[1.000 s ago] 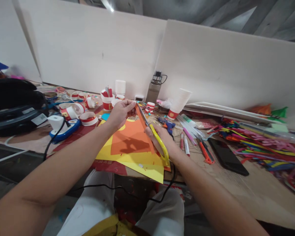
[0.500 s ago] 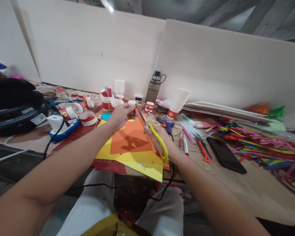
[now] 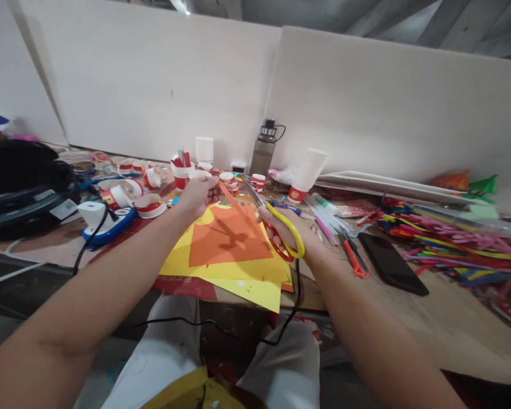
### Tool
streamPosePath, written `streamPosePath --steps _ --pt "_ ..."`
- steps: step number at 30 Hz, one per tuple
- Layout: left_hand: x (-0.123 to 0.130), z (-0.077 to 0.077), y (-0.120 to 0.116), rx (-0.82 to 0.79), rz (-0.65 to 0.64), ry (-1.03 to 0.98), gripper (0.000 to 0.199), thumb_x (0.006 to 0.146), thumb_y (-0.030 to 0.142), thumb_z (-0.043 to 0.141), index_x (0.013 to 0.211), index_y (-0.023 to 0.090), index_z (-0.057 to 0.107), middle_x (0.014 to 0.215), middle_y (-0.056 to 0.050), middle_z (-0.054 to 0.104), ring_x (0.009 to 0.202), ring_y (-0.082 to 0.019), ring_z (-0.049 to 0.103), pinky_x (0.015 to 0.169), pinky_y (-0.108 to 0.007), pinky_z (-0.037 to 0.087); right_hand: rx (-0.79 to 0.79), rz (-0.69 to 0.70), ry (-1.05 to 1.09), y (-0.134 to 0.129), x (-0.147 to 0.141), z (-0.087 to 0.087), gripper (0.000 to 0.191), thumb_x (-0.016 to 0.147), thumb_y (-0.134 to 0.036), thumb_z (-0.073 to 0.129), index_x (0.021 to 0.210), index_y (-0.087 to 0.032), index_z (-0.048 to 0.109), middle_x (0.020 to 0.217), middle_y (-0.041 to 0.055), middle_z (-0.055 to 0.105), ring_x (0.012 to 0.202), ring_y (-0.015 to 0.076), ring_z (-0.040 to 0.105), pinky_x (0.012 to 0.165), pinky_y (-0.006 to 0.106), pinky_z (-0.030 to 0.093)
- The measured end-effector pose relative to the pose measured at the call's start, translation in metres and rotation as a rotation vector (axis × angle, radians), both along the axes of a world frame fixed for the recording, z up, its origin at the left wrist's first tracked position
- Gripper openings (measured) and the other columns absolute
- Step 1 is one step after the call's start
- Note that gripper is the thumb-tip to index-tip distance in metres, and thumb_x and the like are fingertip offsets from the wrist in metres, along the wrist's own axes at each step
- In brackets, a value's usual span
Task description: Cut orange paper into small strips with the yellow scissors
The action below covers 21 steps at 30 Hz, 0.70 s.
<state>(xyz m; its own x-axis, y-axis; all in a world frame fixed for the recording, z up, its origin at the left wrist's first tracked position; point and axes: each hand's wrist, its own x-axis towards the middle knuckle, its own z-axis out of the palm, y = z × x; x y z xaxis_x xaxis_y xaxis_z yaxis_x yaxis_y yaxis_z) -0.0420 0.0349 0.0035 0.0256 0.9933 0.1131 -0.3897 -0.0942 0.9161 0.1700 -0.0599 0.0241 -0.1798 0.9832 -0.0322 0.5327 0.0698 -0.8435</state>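
Observation:
My left hand [image 3: 201,196] pinches the upper end of a narrow orange paper strip [image 3: 234,201], which slants down to the right above the paper. My right hand [image 3: 281,222] is closed round the yellow and red handles of a pair of scissors [image 3: 298,234]; the blades point up and to the left, just right of the strip, apart from it. Beneath both hands lies an orange sheet [image 3: 225,241] on top of yellow sheets [image 3: 247,289], with the shadow of the hands on it. Small orange scraps are scattered on the yellow paper.
A bottle [image 3: 263,149] and stacked paper cups [image 3: 309,173] stand at the back. Cut cup rings [image 3: 150,205], a power strip [image 3: 111,227] and a black bag [image 3: 21,187] are left. Rightward are a cutter [image 3: 355,258], a phone [image 3: 392,264] and colourful pipe cleaners [image 3: 464,244].
The scissors have come away from the orange strip and moved slightly right with my right hand. My left hand has shifted a little left, still holding the strip.

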Motion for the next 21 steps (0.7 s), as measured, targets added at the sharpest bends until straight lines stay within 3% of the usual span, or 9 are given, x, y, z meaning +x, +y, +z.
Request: streamPosePath --steps 6,12,16,21 --pt "-0.005 0.005 0.003 0.037 0.126 -0.081 0.012 0.075 0.014 0.058 0.065 0.013 0.052 0.054 0.002 0.055 0.042 -0.005 0.047 0.04 -0.015 0.033 0.245 -0.013 -0.505 0.009 0.003 -0.017 0.038 0.07 -0.053 0.068 0.086 -0.019 0.064 0.077 0.0064 0.067 0.071 0.0189 0.063 0.057 0.024 0.04" --pt "-0.009 0.005 0.007 0.056 0.16 -0.121 0.015 0.076 0.016 0.059 0.063 0.013 0.051 0.054 0.002 0.055 0.039 -0.003 0.039 0.036 -0.014 0.025 0.265 0.121 -0.685 -0.001 -0.007 -0.027 0.028 0.078 -0.036 0.058 0.102 -0.022 0.064 0.094 0.0082 0.07 0.083 0.0215 0.065 0.063 0.025 0.04" --pt "-0.009 0.004 0.008 0.032 0.137 -0.148 0.016 0.075 0.017 0.065 0.065 0.014 0.052 0.055 0.003 0.054 0.04 -0.003 0.04 0.037 -0.014 0.026 0.273 0.179 -0.8 -0.012 -0.013 -0.017 0.028 0.078 -0.03 0.056 0.103 -0.019 0.064 0.094 0.0114 0.069 0.084 0.0225 0.065 0.065 0.026 0.04" --pt "-0.007 0.005 0.007 0.03 0.096 -0.182 0.014 0.069 0.013 0.071 0.069 0.014 0.057 0.059 0.002 0.058 0.042 -0.003 0.044 0.039 -0.014 0.03 0.224 0.222 -0.895 -0.013 -0.023 0.004 0.027 0.085 -0.035 0.052 0.092 -0.017 0.071 0.088 0.0131 0.071 0.077 0.0216 0.065 0.062 0.027 0.039"
